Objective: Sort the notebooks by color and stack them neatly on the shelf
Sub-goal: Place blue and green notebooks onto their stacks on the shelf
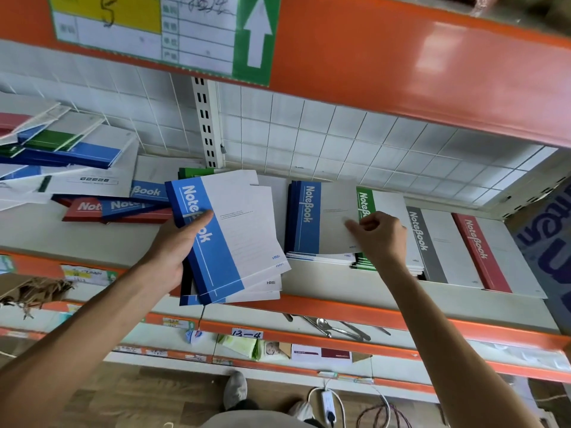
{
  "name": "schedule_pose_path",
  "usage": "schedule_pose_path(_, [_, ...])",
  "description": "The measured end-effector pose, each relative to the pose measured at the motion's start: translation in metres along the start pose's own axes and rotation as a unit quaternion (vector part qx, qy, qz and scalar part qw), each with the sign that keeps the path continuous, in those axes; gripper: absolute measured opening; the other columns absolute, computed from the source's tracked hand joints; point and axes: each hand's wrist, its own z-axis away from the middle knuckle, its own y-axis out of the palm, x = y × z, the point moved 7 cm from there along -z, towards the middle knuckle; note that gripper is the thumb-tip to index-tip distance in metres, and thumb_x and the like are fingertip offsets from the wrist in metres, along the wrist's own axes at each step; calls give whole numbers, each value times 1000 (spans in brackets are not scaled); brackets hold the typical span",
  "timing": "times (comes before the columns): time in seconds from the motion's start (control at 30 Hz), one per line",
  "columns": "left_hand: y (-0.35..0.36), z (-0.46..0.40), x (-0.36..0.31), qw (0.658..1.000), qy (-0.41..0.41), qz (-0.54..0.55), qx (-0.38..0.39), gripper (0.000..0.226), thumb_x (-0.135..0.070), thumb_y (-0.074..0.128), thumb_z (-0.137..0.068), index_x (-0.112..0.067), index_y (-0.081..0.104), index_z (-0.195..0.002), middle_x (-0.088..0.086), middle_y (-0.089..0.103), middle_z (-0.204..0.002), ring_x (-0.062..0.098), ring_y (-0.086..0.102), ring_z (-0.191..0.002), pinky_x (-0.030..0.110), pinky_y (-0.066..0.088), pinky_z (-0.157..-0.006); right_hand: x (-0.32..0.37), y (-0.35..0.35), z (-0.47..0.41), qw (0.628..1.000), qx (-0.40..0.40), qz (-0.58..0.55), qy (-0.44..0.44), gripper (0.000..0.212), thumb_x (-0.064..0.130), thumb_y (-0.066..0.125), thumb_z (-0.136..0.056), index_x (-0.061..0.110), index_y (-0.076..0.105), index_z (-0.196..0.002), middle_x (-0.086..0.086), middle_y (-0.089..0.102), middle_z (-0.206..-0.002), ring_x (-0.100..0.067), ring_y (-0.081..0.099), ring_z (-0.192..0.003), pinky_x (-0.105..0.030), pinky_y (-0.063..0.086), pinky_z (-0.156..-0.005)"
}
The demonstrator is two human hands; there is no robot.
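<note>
My left hand (pixel 176 245) grips a fanned bunch of blue notebooks (pixel 234 239) by the spine, held above the shelf's (pixel 333 282) front edge. To their right a stack of blue notebooks (pixel 312 220) lies on the shelf, and my right hand (pixel 381 236) pinches the right edge of its top cover. Behind that hand sits a green stack (pixel 366 202), then a grey stack (pixel 432 242) and a red stack (pixel 482 251) further right. A jumbled heap of blue, red and green notebooks (pixel 92 168) fills the shelf's left end.
An orange beam (pixel 401 72) of the upper shelf hangs overhead with a label sheet (pixel 145 29). A slotted upright (pixel 208 125) stands at the back wall. Lower shelves hold cutlery (pixel 333 327) and small packets. A power strip (pixel 329 403) and cables lie on the floor.
</note>
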Motion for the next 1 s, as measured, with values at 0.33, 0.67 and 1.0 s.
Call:
schedule_pose_path(0.33, [-6,-1,2,1000,-9,3,3,18,-33,72,-84,-22,63,-96,2,73,-94,20,68,-83,32,49,-66,29,60,55,913,187,270,-244,76,63,45,-96,16,32,-154,-11,25,-164,-27,25,-150,-44,31,-117])
schedule_pose_path(0.67, [-1,1,6,1000,-18,4,17,19,-32,72,-84,-22,63,-97,4,73,-95,23,69,-85,32,49,-67,18,77,58,909,201,263,-254,109,88,0,-79,15,26,-156,-10,18,-166,-29,14,-154,-48,26,-122])
schedule_pose_path(1.0, [13,6,7,999,-19,6,41,29,-27,72,-84,-15,65,-110,6,74,-100,25,70,-89,33,51,-72,47,48,68,966,171,48,-190,53,56,44,-100,16,60,-130,-6,63,-134,-21,60,-123,-36,51,-100])
